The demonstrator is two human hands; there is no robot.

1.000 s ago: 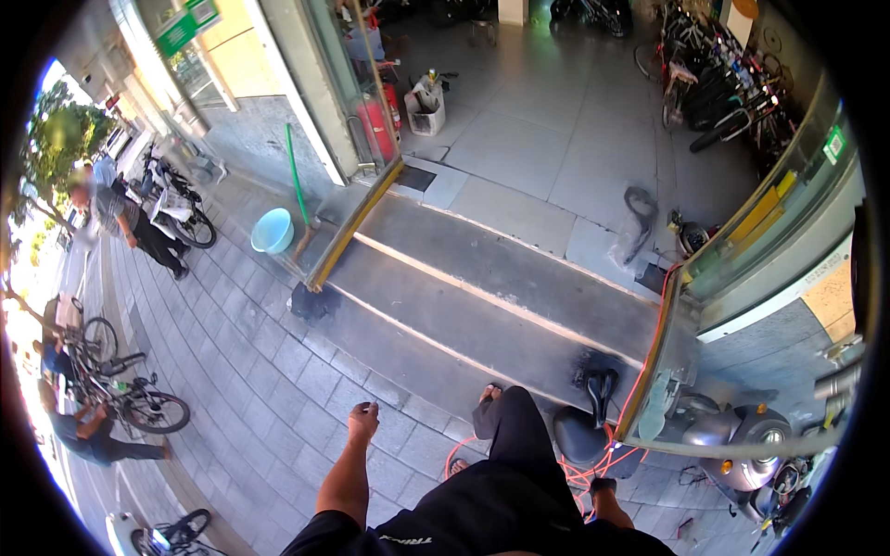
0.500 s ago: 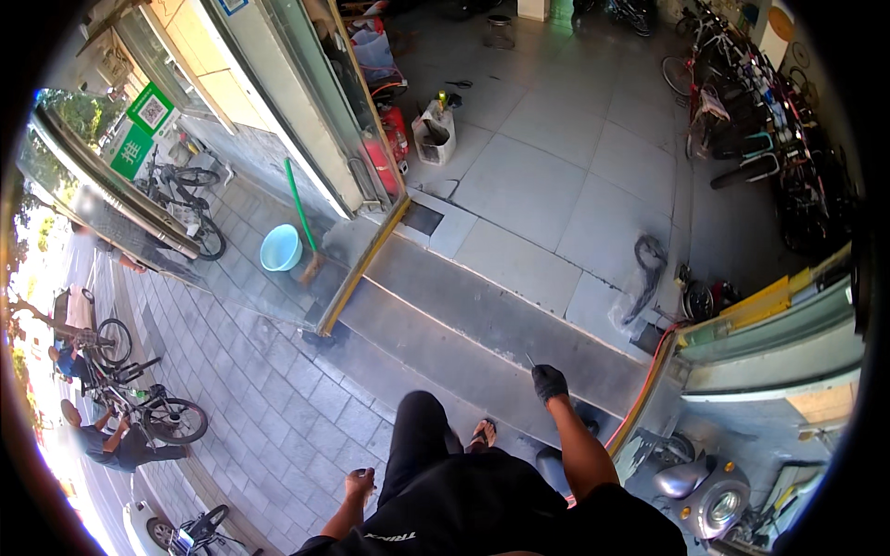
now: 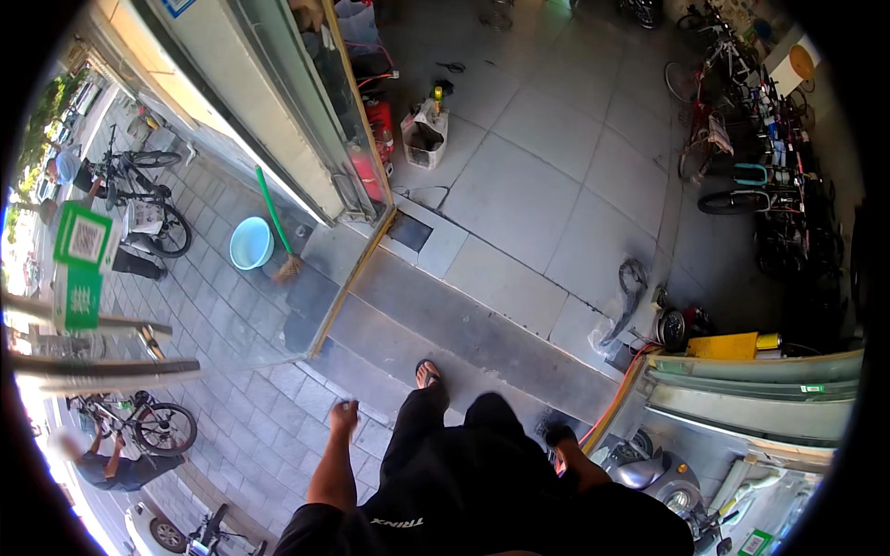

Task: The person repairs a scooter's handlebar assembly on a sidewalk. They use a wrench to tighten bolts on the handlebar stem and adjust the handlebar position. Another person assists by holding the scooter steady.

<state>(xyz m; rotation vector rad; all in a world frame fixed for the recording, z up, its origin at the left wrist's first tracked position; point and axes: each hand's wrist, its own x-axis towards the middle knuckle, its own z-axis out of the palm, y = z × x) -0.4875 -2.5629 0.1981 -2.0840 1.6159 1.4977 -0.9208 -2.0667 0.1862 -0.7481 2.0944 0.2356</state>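
My bare left hand (image 3: 344,417) hangs at my left side above the grey paving, fingers curled in. Whatever it may hold is too small to make out. On the other side, my right hand (image 3: 560,435) wears a black glove and hangs low beside my leg, near the door sill. Its fingers are dark and smeared, and no tool shows there now. A sandalled foot (image 3: 428,375) of mine is on the step (image 3: 482,326) of the doorway.
A light-blue basin (image 3: 251,243) and a green-handled broom (image 3: 273,211) stand behind the glass at left. Inside are a white container (image 3: 425,139), a plastic-wrapped part (image 3: 630,296) and a row of bicycles (image 3: 751,176). A scooter (image 3: 654,473) stands at right; a red cable (image 3: 612,398) runs along the sill.
My left hand has swung forward and up. The gloved right hand has dropped back toward my leg; the thin metal tool it held no longer shows. One foot has stepped ahead onto the step.
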